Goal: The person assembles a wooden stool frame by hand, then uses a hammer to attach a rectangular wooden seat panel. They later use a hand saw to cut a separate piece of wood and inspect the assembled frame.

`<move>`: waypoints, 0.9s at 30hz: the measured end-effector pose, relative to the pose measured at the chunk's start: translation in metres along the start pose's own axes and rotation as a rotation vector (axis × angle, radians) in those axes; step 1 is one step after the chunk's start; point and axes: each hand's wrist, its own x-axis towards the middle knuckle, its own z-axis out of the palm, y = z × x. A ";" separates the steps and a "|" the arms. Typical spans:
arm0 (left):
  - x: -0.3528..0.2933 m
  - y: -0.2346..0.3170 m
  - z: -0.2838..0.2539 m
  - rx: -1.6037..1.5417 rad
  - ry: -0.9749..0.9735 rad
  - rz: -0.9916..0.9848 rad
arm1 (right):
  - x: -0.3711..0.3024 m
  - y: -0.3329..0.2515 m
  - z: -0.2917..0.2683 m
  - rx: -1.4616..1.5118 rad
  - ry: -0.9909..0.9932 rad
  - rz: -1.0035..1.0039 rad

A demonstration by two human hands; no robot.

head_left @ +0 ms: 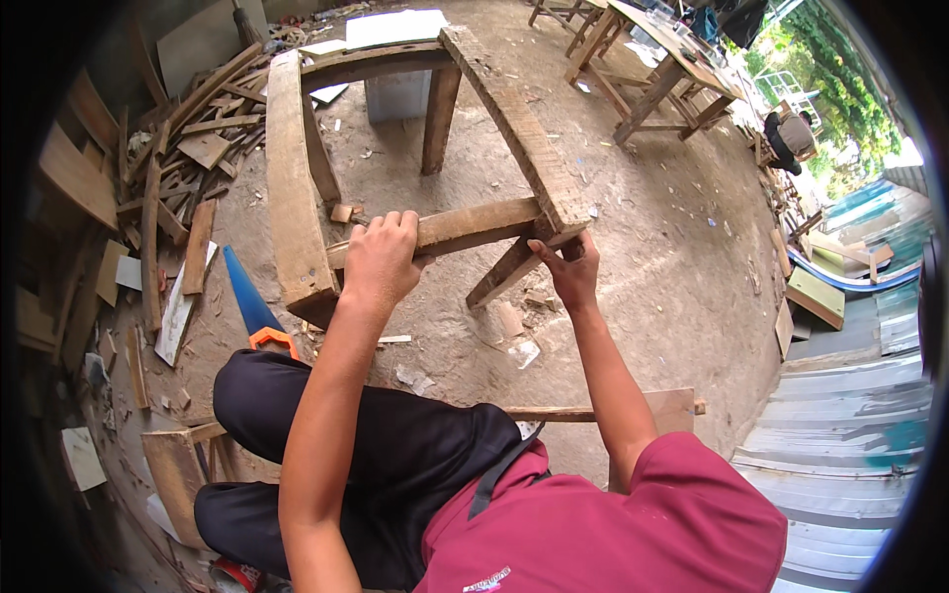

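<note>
In front of me stands a rough wooden frame with legs, like an unfinished stool or small table. My left hand is closed over its near crosspiece, close to the left side board. At the near right corner my right hand grips the frame from below, thumb and fingers around the joint beside a slanting leg. The undersides of both hands' grips are hidden. A small wood block shows just beyond my left hand. On the ground left of the frame lies a handsaw with a blue blade and orange handle.
Scrap boards are heaped along the left. A grey bin stands behind the frame. At the far right are a wooden table and a seated person. Corrugated metal sheets line the right side.
</note>
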 end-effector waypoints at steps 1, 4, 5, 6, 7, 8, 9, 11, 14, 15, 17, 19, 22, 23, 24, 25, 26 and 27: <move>0.000 -0.002 0.001 0.007 0.047 0.026 | 0.000 -0.002 0.000 0.007 0.001 -0.007; 0.000 -0.007 0.011 0.039 0.152 0.072 | -0.002 0.003 0.000 0.052 -0.019 0.026; 0.002 -0.006 0.013 0.055 0.164 0.067 | -0.004 0.008 0.000 -0.021 -0.006 -0.001; 0.003 -0.006 0.017 0.070 0.175 0.061 | -0.008 0.013 0.003 -0.094 0.007 -0.028; 0.003 -0.007 0.024 0.105 0.177 0.032 | -0.011 0.016 0.008 -0.166 0.019 -0.056; 0.003 -0.009 0.033 0.140 0.181 0.004 | -0.015 0.012 0.017 -0.100 0.063 -0.112; 0.006 -0.011 0.042 0.174 0.186 -0.023 | -0.026 0.026 0.027 0.019 0.270 -0.071; 0.009 -0.019 0.058 0.308 0.211 -0.068 | -0.047 0.029 0.046 -0.070 0.457 0.289; 0.013 -0.025 0.070 0.403 0.248 -0.130 | -0.084 0.027 0.068 0.154 0.210 0.753; 0.017 -0.030 0.072 0.419 0.275 -0.145 | -0.094 0.034 0.077 0.301 0.023 0.822; 0.017 -0.034 0.073 0.436 0.313 -0.169 | -0.101 0.018 0.107 0.466 -0.150 0.958; 0.014 -0.029 0.068 0.432 0.352 -0.174 | -0.086 0.025 0.125 0.570 -0.165 0.985; 0.009 -0.019 0.062 0.413 0.399 -0.215 | -0.043 0.026 0.154 0.702 -0.202 1.081; 0.010 -0.015 0.059 0.393 0.406 -0.222 | -0.029 0.028 0.163 0.719 -0.208 1.055; 0.010 -0.007 0.052 0.339 0.356 -0.224 | -0.015 0.031 0.170 0.733 -0.209 1.026; 0.010 -0.006 0.050 0.310 0.379 -0.201 | -0.002 0.031 0.182 0.757 -0.231 0.925; 0.009 -0.007 0.049 0.281 0.398 -0.181 | 0.009 0.031 0.195 0.781 -0.255 0.829; 0.008 -0.010 0.047 0.253 0.419 -0.161 | 0.019 0.029 0.205 0.805 -0.279 0.732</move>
